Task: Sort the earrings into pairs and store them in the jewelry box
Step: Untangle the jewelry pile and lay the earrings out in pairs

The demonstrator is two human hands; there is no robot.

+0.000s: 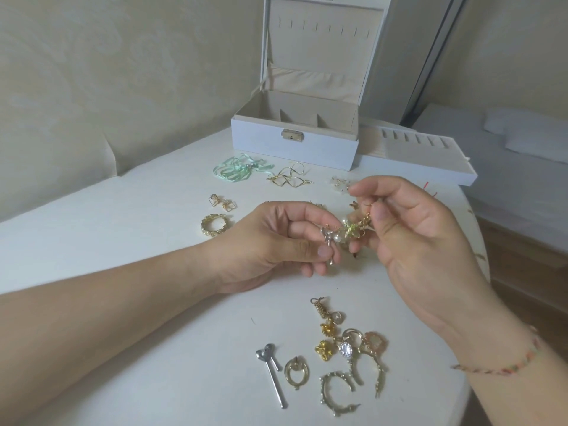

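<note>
A white jewelry box (293, 147) stands open at the back of the white table, its lid upright. Above the table's middle, my left hand (270, 241) pinches a silver heart earring (327, 241) that is tangled with a gold-and-green pearl earring cluster (353, 230). My right hand (415, 238) pinches the gold chain end of that cluster. Loose earrings lie near the front: a silver heart bar earring (270, 368), a gold oval hoop (296, 372), gold flower charms (325, 339) and pearl hoops (336, 395).
Behind my hands lie mint ribbon earrings (238, 169), twisted gold wire earrings (290, 178), square gold studs (222, 204) and a gold chain hoop (213, 226). A removed box tray (421, 158) sits right of the box. The table's rounded edge drops off at right.
</note>
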